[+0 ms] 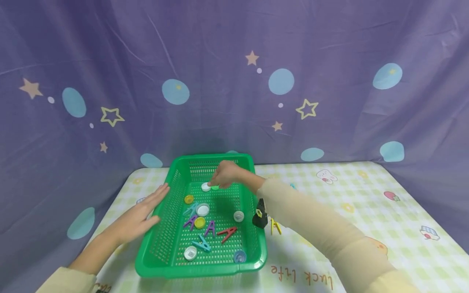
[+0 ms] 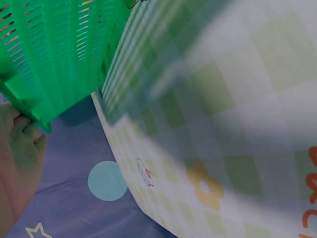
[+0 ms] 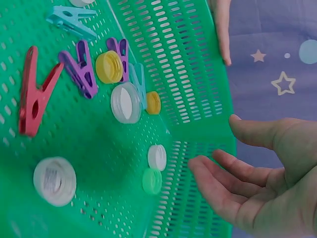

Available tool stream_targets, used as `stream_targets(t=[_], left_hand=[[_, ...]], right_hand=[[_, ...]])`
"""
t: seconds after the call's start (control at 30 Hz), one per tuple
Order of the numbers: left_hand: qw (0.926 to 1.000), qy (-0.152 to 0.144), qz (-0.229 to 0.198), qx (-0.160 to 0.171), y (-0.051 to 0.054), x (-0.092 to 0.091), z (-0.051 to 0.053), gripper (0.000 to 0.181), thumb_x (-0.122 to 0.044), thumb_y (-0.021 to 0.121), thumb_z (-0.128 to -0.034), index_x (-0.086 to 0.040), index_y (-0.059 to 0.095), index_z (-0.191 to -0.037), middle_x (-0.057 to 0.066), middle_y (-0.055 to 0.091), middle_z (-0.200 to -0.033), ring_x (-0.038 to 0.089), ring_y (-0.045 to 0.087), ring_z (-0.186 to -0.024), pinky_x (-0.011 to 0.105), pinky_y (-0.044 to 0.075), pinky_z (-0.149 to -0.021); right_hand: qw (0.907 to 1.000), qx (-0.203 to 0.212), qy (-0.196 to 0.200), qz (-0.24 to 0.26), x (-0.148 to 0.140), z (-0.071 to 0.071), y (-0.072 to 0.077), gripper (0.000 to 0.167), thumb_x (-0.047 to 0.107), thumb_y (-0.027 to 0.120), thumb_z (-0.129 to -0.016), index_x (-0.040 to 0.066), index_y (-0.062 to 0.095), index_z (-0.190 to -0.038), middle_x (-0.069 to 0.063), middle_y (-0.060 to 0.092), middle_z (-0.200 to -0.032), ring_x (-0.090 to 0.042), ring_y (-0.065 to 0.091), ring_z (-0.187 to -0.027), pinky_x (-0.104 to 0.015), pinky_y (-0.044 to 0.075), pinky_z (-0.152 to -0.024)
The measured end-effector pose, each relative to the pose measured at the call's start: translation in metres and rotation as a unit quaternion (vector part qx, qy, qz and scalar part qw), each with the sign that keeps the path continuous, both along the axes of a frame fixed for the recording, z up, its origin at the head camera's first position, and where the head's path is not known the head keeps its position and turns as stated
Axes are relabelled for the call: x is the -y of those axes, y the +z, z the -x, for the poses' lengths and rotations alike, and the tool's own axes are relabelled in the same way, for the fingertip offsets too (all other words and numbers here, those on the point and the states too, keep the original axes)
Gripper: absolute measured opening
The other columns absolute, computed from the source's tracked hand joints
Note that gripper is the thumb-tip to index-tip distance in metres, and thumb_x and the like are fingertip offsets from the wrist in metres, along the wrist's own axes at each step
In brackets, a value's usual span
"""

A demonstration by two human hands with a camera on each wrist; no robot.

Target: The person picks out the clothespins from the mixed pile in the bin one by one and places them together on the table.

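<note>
A green plastic basket (image 1: 201, 270) stands on the table, with bottle caps and clothespins spread over its floor. My left hand (image 1: 134, 217) rests on its left rim with fingers extended. Over the far end, my right hand (image 3: 267, 183) hangs with thumb and fingers apart and nothing between them. Closest to it are a white cap (image 3: 157, 157) and a light green cap (image 3: 152, 181). Nearer lie a red clothespin (image 1: 227, 234), purple clothespins (image 1: 210, 229), blue clothespins (image 1: 201, 243), yellow caps (image 1: 199, 222), a blue cap (image 1: 239, 256) and whitish caps (image 1: 190, 253).
Right of the basket, a yellow clothespin (image 1: 275, 226) lies on the checked tablecloth (image 1: 351, 191). A bit of something light blue (image 1: 293, 186) shows beyond my right sleeve. A purple curtain (image 1: 227, 122) hangs close behind the basket.
</note>
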State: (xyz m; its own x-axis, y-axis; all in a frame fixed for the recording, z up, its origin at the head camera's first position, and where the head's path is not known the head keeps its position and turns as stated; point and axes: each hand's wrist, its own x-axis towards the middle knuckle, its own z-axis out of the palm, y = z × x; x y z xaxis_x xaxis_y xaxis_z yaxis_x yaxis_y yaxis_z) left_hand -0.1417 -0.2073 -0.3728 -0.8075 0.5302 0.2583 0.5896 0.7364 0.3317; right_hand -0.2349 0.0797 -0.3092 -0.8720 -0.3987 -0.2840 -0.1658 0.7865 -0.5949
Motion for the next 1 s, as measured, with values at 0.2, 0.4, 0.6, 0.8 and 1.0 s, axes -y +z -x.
stream_targets(t=[0.2, 0.4, 0.6, 0.8, 1.0], left_hand=[[1.0000, 0.002, -0.002, -0.003, -0.002, 0.001, 0.001, 0.073, -0.015, 0.057, -0.0874, -0.007, 0.024, -0.153, 0.018, 0.023, -0.160, 0.037, 0.024, -0.146, 0.066, 0.032, -0.106], [1.0000, -0.001, -0.004, -0.007, -0.002, 0.001, 0.000, 0.073, -0.015, 0.056, -0.0873, -0.007, 0.024, -0.153, 0.019, 0.024, -0.159, 0.045, 0.028, -0.142, 0.067, 0.032, -0.105], [1.0000, 0.001, -0.002, -0.008, 0.000, 0.000, -0.001, 0.073, -0.014, 0.056, -0.0875, -0.008, 0.024, -0.153, 0.018, 0.024, -0.159, 0.045, 0.029, -0.141, 0.067, 0.033, -0.105], [1.0000, 0.004, -0.001, -0.005, -0.001, 0.000, 0.000, 0.074, -0.014, 0.056, -0.0872, -0.008, 0.024, -0.153, 0.018, 0.024, -0.159, 0.044, 0.029, -0.142, 0.066, 0.033, -0.105], [0.9999, 0.010, 0.000, 0.007, -0.002, 0.002, 0.001, 0.075, -0.013, 0.056, -0.0874, -0.011, 0.022, -0.154, 0.016, 0.022, -0.160, 0.044, 0.027, -0.143, 0.067, 0.033, -0.105]], right_hand=[[0.9995, 0.019, -0.020, 0.012, 0.022, 0.002, -0.013, 0.022, 0.027, 0.073, -0.084, 0.006, 0.075, -0.084, -0.008, 0.075, -0.100, -0.024, 0.072, -0.095, -0.034, 0.059, -0.082], [0.9995, 0.015, -0.025, -0.011, 0.041, 0.006, -0.031, 0.042, 0.029, 0.073, -0.084, 0.014, 0.050, -0.052, -0.001, 0.058, -0.059, -0.015, 0.063, -0.063, -0.032, 0.060, -0.081], [0.9989, -0.006, -0.035, -0.031, 0.054, 0.010, -0.050, 0.025, 0.029, 0.075, -0.082, 0.006, 0.069, -0.073, -0.006, 0.070, -0.072, -0.021, 0.072, -0.080, -0.028, 0.060, -0.074], [0.9971, -0.030, -0.044, -0.054, 0.067, 0.007, -0.066, 0.026, 0.029, 0.078, -0.079, 0.004, 0.068, -0.077, -0.003, 0.063, -0.065, -0.016, 0.067, -0.066, -0.024, 0.059, -0.068], [0.9898, -0.078, -0.016, -0.118, 0.081, -0.005, -0.069, 0.045, 0.037, 0.081, -0.074, 0.003, 0.066, -0.100, -0.002, 0.066, -0.090, -0.010, 0.056, -0.074, -0.021, 0.054, -0.069]])
